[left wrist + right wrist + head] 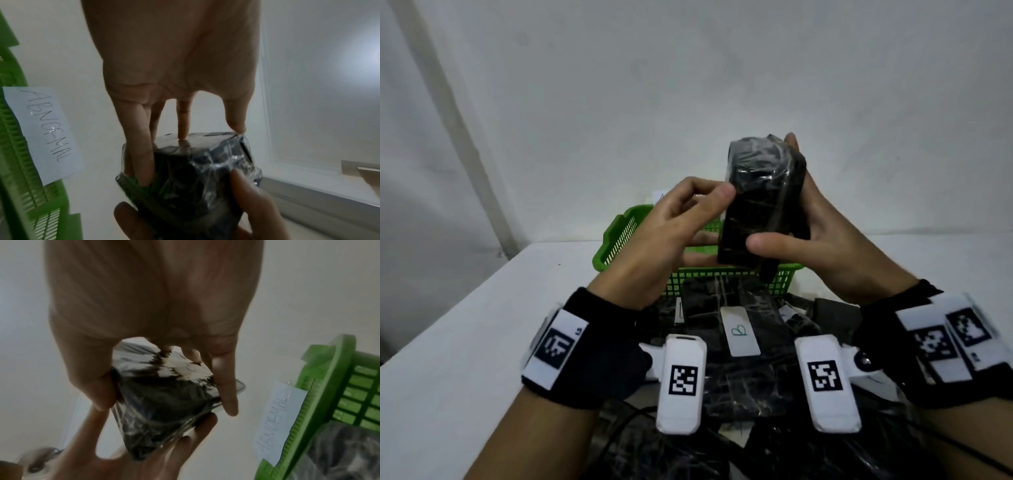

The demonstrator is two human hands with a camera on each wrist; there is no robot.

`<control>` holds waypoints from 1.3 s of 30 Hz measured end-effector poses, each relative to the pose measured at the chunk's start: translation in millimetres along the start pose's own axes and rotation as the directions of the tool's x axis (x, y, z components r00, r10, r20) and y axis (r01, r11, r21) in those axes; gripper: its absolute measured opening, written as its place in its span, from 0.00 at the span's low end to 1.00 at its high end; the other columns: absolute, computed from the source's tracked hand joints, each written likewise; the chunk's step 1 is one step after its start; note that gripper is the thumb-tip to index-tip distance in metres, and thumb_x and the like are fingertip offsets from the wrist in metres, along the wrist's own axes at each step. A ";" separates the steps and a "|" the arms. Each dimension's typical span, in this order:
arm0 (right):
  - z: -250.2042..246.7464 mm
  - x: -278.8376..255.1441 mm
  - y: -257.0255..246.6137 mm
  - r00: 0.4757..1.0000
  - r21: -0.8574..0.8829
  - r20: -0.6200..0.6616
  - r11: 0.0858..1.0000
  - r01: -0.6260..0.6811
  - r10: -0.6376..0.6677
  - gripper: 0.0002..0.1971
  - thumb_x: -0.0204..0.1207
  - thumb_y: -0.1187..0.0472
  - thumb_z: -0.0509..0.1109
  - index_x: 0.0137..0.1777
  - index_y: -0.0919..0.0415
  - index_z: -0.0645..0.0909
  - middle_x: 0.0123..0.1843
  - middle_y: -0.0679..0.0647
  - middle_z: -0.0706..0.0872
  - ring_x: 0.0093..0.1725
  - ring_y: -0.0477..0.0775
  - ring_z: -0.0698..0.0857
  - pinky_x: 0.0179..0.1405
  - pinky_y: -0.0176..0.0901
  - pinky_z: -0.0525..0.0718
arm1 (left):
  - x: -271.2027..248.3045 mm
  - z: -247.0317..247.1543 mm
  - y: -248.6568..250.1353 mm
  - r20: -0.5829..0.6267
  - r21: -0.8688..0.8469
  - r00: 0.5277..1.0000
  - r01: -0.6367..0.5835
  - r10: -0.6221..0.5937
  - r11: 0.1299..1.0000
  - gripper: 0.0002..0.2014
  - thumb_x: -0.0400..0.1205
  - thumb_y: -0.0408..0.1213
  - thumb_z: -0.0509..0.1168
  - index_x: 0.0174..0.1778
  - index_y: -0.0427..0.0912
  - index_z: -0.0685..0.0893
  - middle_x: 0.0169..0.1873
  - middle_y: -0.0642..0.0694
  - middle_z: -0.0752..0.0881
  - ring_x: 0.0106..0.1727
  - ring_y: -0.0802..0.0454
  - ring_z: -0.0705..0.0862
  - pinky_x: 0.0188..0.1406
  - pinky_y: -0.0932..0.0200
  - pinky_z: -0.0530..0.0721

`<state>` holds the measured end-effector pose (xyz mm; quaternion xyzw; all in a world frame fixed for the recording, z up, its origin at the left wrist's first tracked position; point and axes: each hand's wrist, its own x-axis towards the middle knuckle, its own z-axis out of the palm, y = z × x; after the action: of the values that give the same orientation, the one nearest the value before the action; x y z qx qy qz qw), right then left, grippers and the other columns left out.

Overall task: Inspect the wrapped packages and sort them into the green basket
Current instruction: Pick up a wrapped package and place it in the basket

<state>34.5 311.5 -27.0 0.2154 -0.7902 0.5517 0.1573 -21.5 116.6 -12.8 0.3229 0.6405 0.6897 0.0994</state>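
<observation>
I hold one black package [760, 205] wrapped in clear film upright above the green basket [619, 236]. My left hand [709, 195] pinches its left edge between thumb and fingers. My right hand [801, 212] grips it from the right, thumb across the front and fingers behind. In the left wrist view my left fingertips [141, 170] press into the film on the package [195, 175]. In the right wrist view the package [164, 402] shows a white label on one face. The basket's inside is mostly hidden by my hands.
A pile of black wrapped packages [739, 342] with white labels lies between me and the basket. A paper sign [45, 133] reading ABNORMAL lies beside the basket's rim [12, 146]. The white table [465, 325] runs to a white wall.
</observation>
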 end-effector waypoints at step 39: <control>14.3 3.1 -10.6 0.995 0.002 -0.096 1.000 0.014 -0.014 0.57 0.66 0.65 0.86 0.88 0.40 0.53 0.76 0.27 0.71 0.71 0.27 0.77 0.64 0.30 0.81 | -1.0 -18.0 -0.5 0.096 0.021 0.994 -0.064 0.062 0.998 0.41 0.69 0.52 0.77 0.78 0.58 0.69 0.70 0.51 0.83 0.69 0.47 0.85 0.58 0.43 0.87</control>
<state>37.0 294.4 -21.9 0.1945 -0.7796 0.5612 0.1986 -31.1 101.4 -13.0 0.3765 0.6326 0.6687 0.1041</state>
